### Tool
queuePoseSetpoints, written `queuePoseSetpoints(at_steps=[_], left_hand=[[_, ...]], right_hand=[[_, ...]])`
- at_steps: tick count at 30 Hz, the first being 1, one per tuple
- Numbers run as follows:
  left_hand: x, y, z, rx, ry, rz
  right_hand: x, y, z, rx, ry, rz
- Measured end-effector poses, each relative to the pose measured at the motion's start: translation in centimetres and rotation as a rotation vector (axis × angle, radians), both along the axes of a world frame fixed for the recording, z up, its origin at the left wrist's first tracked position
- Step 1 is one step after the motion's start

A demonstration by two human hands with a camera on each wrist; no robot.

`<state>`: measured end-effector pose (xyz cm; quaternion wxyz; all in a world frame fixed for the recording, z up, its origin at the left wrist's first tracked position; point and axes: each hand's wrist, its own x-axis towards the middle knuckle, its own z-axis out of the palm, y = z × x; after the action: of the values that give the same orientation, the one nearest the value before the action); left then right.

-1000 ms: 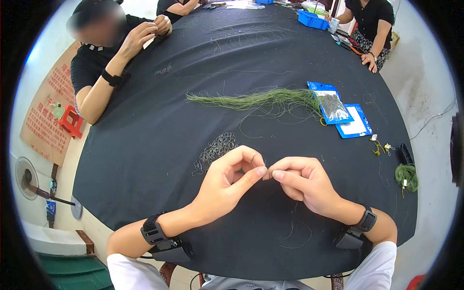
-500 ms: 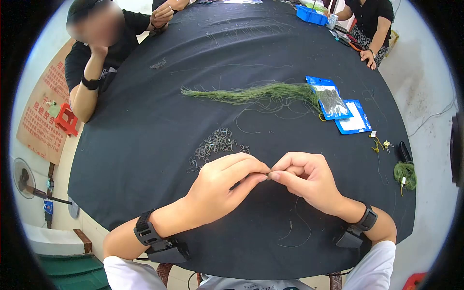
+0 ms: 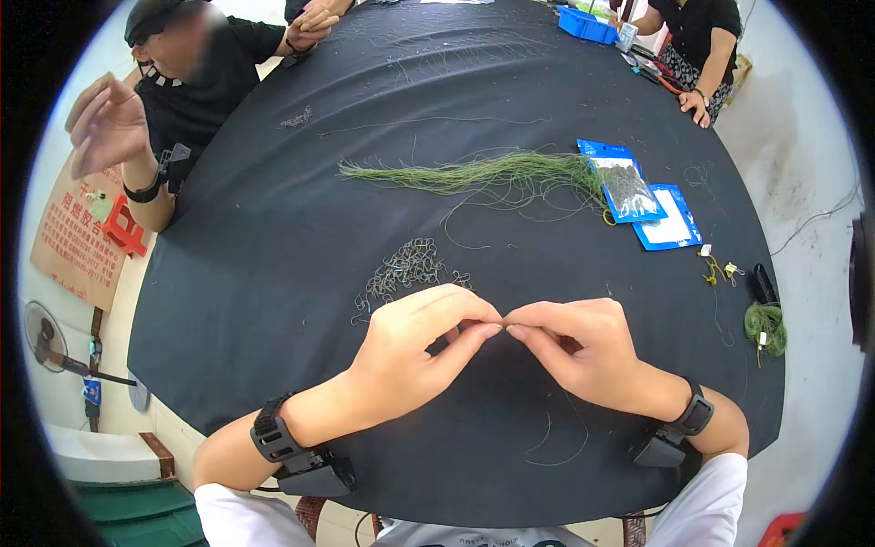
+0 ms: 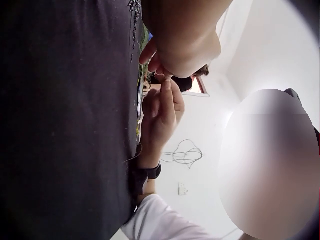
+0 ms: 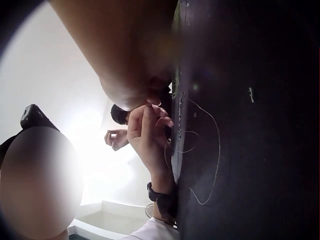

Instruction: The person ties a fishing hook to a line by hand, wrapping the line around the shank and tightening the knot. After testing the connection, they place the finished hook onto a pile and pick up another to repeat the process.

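In the head view my left hand and right hand meet fingertip to fingertip above the black cloth. Each pinches with thumb and forefinger at something tiny between them, mostly hidden by the fingertips. A thin line hangs in a loose curve below my right hand; the right wrist view shows this line curving over the dark cloth. Just beyond my left hand lies a pile of small metal hooks.
A bundle of green line lies across the table beyond the hands, its right end by two blue packets. A green coil is at the right edge. People sit at far left and stand at far right.
My left hand's fingers have closed in from a rounder curl, and my right fingers have straightened somewhat. The person at far left has raised a hand beside the head.
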<state>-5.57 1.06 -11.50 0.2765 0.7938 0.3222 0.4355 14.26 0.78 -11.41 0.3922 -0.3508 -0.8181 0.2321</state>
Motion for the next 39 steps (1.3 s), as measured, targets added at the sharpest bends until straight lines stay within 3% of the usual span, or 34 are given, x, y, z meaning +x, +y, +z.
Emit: queuePoseSetpoints(at_steps=[6,9,12,15,18,21,30,33,36,39], left_hand=[[0.0,0.0,-0.1,-0.011,-0.004,-0.036],[0.0,-0.1,-0.1,-0.029,-0.013,-0.043],[-0.1,-0.1,0.1,-0.017,0.009,-0.036],[0.0,-0.2,0.1,0.011,0.019,-0.032],[0.0,-0.2,0.3,0.011,0.021,-0.039],[0.0,-0.2,0.2,0.006,0.023,-0.044],[-0.1,-0.1,-0.3,0.017,0.031,-0.058],[-0.1,-0.2,0.0,-0.005,0.050,-0.062],[-0.1,-0.3,0.2,-0.023,0.027,-0.061],[-0.2,-0.3,0.3,-0.051,-0.017,-0.057]], right_hand=[[0.2,-0.4,0.4,-0.180,-0.001,0.014],[0.4,-0.4,0.9,-0.456,0.047,0.031],[0.2,-0.3,1.8,-0.821,0.305,0.087],[0.5,-0.1,1.6,-0.901,0.319,0.103],[0.4,-0.2,1.6,-0.873,0.311,0.085],[0.2,-0.4,1.0,-0.687,0.229,0.046],[0.1,-0.2,-0.4,0.159,-0.086,0.006],[0.1,-0.3,-0.6,0.172,-0.087,0.030],[0.4,-0.6,1.2,-0.340,-0.041,0.059],[0.2,-0.4,1.9,-0.804,0.247,0.117]])
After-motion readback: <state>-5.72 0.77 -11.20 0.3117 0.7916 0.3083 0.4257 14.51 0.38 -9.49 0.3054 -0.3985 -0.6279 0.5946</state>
